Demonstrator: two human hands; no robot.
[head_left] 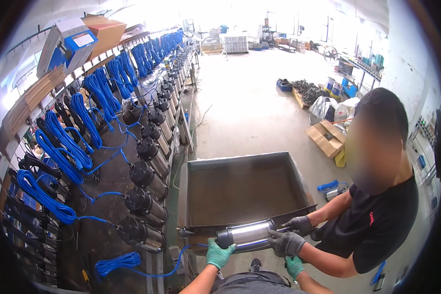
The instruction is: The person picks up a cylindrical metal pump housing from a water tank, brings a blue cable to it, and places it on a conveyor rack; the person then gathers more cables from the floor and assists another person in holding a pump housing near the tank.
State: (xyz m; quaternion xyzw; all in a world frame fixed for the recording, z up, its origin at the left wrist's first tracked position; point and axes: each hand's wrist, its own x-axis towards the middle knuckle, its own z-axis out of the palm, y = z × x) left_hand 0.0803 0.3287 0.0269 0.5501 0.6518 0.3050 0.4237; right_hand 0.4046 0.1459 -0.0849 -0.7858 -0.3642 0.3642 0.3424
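A submersible pump (252, 232), a shiny steel cylinder with a black end, lies sideways across the near edge of a water tank (299, 176). My left hand (219, 254), in a green glove, is closed around the pump's black left end. Lower right, my right hand (294, 267), also green-gloved, is just below the co-worker's glove. Its fingers look curled, and what they hold is hard to make out. The co-worker's grey-gloved hands (285, 242) are at the pump's right end. From its left end a blue cable runs to a coil (117, 263).
On the left, a long bench (103, 206) carries a row of steel pumps (144, 202) with blue cable coils (63, 147) hanging behind. A co-worker (384, 215) stands close on the right. Farther right are an open cardboard box (327, 141) and a heap of dark parts (308, 91).
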